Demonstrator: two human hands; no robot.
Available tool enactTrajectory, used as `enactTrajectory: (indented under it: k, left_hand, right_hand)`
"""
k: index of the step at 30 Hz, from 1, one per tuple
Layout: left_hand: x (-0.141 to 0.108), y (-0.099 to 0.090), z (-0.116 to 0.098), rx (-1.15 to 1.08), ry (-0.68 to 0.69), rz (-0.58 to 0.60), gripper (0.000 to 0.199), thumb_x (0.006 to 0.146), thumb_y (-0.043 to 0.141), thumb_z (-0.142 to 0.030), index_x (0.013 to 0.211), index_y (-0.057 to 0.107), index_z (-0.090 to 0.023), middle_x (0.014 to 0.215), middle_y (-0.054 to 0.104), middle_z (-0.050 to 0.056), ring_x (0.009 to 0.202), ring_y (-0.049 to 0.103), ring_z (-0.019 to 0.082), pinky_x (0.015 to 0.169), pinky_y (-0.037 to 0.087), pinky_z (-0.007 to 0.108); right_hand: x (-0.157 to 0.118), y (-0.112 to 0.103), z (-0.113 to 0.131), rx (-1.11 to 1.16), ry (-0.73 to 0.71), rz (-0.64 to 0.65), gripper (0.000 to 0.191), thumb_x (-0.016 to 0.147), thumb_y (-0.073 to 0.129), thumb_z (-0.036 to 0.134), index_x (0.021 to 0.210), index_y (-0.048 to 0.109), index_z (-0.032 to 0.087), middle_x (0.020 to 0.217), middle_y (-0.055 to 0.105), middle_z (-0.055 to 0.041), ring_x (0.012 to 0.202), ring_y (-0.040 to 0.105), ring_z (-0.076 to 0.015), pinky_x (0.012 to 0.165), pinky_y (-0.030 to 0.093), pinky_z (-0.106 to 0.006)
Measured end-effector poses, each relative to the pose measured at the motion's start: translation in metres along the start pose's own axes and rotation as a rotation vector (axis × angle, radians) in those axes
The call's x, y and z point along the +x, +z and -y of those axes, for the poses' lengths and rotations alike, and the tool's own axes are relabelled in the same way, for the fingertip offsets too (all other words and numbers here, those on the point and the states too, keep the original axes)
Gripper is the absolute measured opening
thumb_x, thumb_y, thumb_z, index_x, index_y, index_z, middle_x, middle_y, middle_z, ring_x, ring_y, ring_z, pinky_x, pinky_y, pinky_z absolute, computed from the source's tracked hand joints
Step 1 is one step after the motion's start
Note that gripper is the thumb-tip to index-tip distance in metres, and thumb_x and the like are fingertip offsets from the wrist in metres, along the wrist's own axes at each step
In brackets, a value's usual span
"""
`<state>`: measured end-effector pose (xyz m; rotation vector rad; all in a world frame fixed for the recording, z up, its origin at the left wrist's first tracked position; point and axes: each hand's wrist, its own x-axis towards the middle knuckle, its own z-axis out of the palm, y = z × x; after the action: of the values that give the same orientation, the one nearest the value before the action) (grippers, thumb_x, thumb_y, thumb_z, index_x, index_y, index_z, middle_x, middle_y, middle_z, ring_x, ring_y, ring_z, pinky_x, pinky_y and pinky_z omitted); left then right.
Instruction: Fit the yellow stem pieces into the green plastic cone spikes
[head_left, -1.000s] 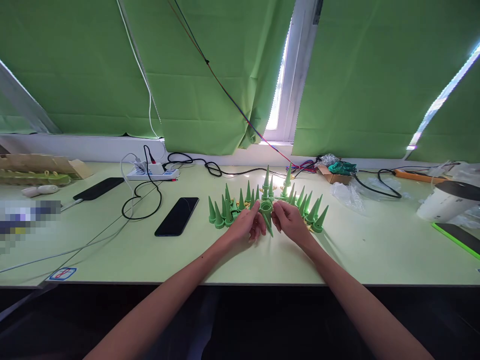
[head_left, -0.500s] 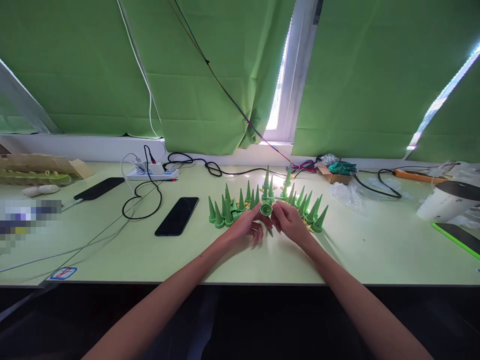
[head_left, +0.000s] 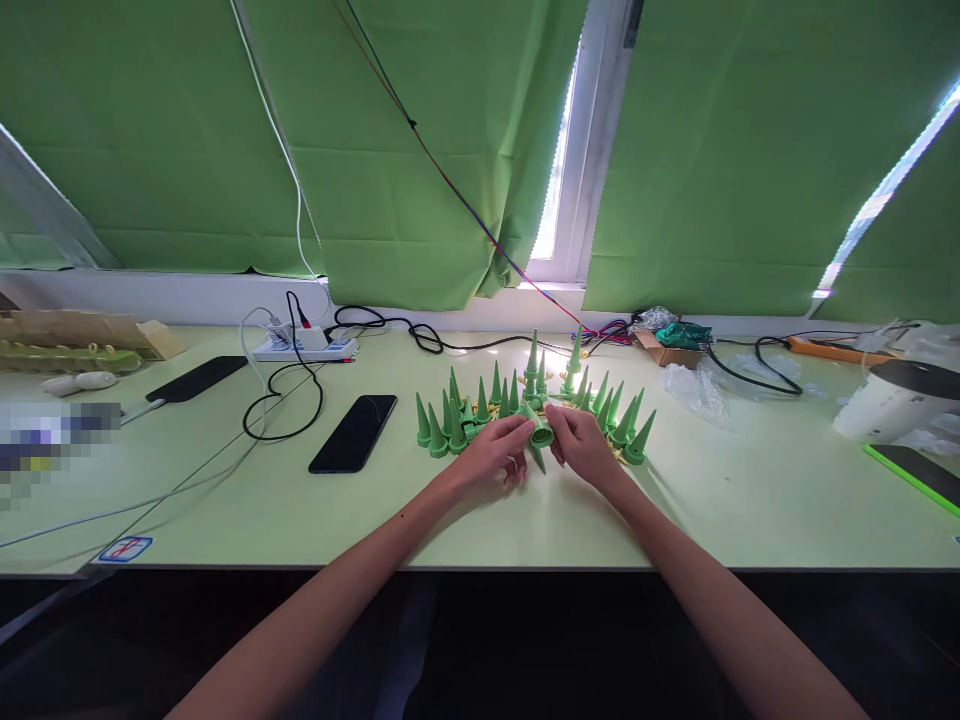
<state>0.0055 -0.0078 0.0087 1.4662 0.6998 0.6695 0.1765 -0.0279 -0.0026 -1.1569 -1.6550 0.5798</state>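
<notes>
A green plastic cone [head_left: 541, 434] is held over the table in front of me, its hollow round base turned toward me. My left hand [head_left: 499, 448] grips it from the left between thumb and fingers. From the other side, my right hand [head_left: 577, 443] has its thumb and fingertips pinched at the rim; whether a small part is between them is hidden. The tip of another green cone [head_left: 538, 460] shows just below, between the hands. Behind both hands stand several upright green cones [head_left: 456, 432], with small yellowish pieces among them.
A black phone [head_left: 354, 434] lies left of the cones, and a second dark phone [head_left: 197, 378] is farther left. A power strip [head_left: 304, 347] with looping black cables sits at the back. Right are clear plastic wrap [head_left: 697, 392], a white cylinder [head_left: 900, 402] and a green-edged device [head_left: 919, 478].
The held cone has tilted and dropped slightly, so its open base now faces lower and to the right. Both hands stay in nearly the same place.
</notes>
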Motion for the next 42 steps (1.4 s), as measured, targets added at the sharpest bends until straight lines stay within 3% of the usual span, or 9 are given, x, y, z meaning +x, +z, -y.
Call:
enactTrajectory:
  k: [14,21,29,36,39,42]
  left_hand:
    - [-0.002,-0.001,0.002,0.245,0.178,-0.018,0.038,0.080,0.063,-0.054,0.094,0.056,-0.018,0.083,0.060,0.002,0.048,0.051,0.008,0.045,0.039,0.024]
    - [-0.004,0.002,0.003,0.319,0.198,-0.061,0.028,0.083,0.062,-0.046,0.090,0.054,-0.020,0.057,0.047,-0.005,0.045,0.044,0.009,0.046,0.036,0.023]
    - [0.000,0.003,0.007,0.416,0.271,-0.171,0.029,0.082,0.065,-0.042,0.100,0.058,-0.019,0.084,0.058,0.000,0.052,0.046,0.006,0.051,0.040,0.022]
    - [0.001,0.003,0.006,0.422,0.277,-0.247,0.035,0.083,0.064,-0.045,0.105,0.059,-0.019,0.100,0.062,0.004,0.055,0.050,0.006,0.051,0.043,0.022]
    - [0.002,0.002,0.005,0.364,0.241,-0.293,0.036,0.086,0.056,-0.053,0.093,0.059,-0.017,0.084,0.062,0.001,0.052,0.051,0.007,0.048,0.041,0.021]
    - [0.005,0.001,0.006,0.307,0.149,-0.261,0.051,0.088,0.047,-0.063,0.076,0.059,-0.015,0.064,0.055,0.000,0.047,0.048,0.008,0.043,0.037,0.021]
  right_hand:
    - [-0.001,0.001,-0.002,-0.089,0.006,-0.014,0.058,0.096,0.037,0.053,0.047,0.034,0.022,0.037,0.037,0.0031,0.040,0.037,-0.0106,0.048,0.033,-0.027]
    - [0.001,0.003,-0.008,-0.106,0.012,-0.033,0.053,0.095,0.037,0.044,0.046,0.031,0.023,0.038,0.035,0.0034,0.041,0.034,-0.0102,0.046,0.028,-0.027]
    - [0.003,0.004,-0.012,-0.165,0.014,-0.069,0.049,0.093,0.036,0.040,0.048,0.024,0.022,0.042,0.029,0.0041,0.044,0.029,-0.0091,0.047,0.023,-0.027]
    - [0.003,0.003,-0.010,-0.056,0.069,-0.115,0.055,0.096,0.039,0.049,0.049,0.032,0.022,0.040,0.036,0.0036,0.041,0.035,-0.0099,0.047,0.029,-0.027]
    - [0.003,0.003,-0.010,0.017,0.072,-0.154,0.055,0.096,0.039,0.054,0.053,0.036,0.022,0.042,0.040,0.0033,0.040,0.038,-0.0104,0.045,0.030,-0.027]
    - [0.002,0.002,-0.007,0.045,0.046,-0.150,0.053,0.097,0.038,0.055,0.056,0.039,0.021,0.045,0.043,0.0033,0.041,0.040,-0.0103,0.047,0.032,-0.026]
